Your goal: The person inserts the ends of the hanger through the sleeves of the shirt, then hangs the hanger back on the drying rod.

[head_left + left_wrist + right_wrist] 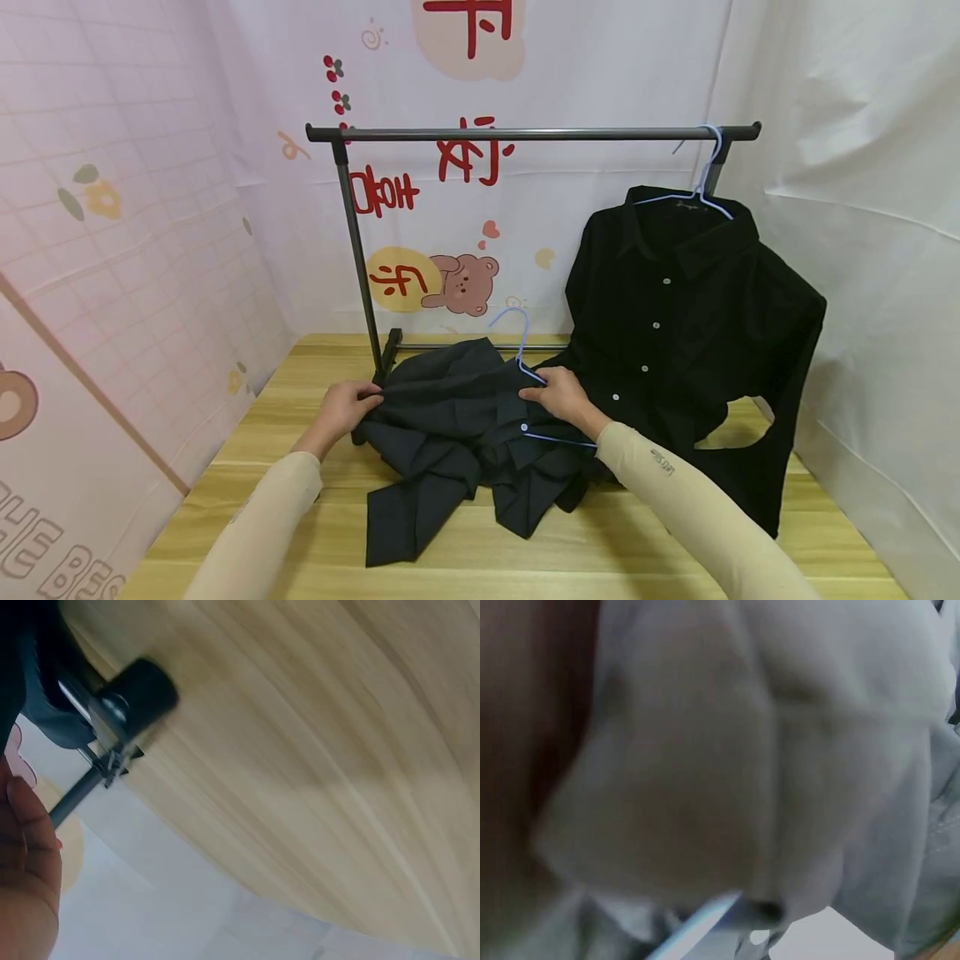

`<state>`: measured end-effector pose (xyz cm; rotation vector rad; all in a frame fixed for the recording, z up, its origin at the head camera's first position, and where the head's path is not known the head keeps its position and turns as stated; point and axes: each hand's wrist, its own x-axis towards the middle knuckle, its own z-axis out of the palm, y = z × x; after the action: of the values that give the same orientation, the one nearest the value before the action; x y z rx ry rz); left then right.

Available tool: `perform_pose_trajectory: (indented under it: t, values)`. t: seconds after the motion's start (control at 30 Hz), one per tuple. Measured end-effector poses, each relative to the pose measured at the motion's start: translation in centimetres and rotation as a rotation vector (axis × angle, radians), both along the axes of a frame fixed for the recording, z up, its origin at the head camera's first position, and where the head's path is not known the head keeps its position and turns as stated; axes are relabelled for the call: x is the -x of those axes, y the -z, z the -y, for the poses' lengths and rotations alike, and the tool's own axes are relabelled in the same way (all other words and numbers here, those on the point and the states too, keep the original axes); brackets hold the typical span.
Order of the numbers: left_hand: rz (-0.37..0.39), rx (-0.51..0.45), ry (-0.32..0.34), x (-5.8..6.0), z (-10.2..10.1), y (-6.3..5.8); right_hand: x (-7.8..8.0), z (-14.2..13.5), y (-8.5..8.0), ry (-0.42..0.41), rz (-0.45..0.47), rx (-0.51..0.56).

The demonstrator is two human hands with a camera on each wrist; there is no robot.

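Note:
A dark button-up shirt [442,408] lies bunched on the table, its sleeves hanging toward the front. My left hand [347,414] pinches the shirt's left end, beside the rack's left post. Within the shirt sits a light-blue wire hanger [518,357], its hook standing up and its lower bar showing over the cloth. My right hand [564,397] grips the hanger's shoulder together with the cloth beside it. In the right wrist view, blurred cloth [840,750] fills most of the picture, with a piece of the hanger [697,926] below. The left wrist view catches only some left fingers [37,832].
A dark metal clothes rack [525,133] stands behind the hands. On its right end hangs a black shirt [675,333] on another blue hanger [703,179], its lower part reaching the wooden table [300,533]. Printed cloth [637,67] covers the walls.

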<state>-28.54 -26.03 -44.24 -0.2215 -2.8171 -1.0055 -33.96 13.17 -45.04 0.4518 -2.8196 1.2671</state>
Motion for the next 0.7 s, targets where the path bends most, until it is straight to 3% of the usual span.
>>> perform_pose_trajectory:
  t: [0.13, 0.2, 0.33, 0.4, 0.47, 0.53, 0.6, 0.7]
  values:
    - [-0.046, 0.038, -0.051, -0.3, 0.7, 0.0, 0.3, -0.7, -0.3, 0.027, -0.012, -0.003]
    - [-0.022, 0.04, -0.085, -0.6, 0.9, 0.1, 0.5, -1.0, -0.2, 0.034, -0.014, -0.007]
    - [0.175, -0.009, -0.135, -1.3, 1.3, -0.1, 0.7, -1.2, 0.3, 0.051, -0.006, -0.009]
    - [0.297, -0.042, -0.124, -1.7, 1.3, -0.4, 0.7, -1.1, 0.5, 0.054, -0.005, -0.008]
    - [0.362, -0.063, -0.107, -1.9, 1.4, -0.9, 0.6, -1.1, 0.6, 0.054, -0.005, -0.002]
    - [0.357, -0.102, -0.134, -1.8, 1.6, -1.3, 0.4, -1.0, 0.7, 0.055, -0.007, 0.002]
    - [0.301, -0.175, -0.201, -1.7, 1.8, -1.8, 0.2, -0.9, 0.7, 0.051, -0.009, 0.004]
    - [0.2, -0.374, -0.32, -1.0, 1.9, -2.6, 0.0, -0.7, 0.9, 0.051, -0.017, 0.002]
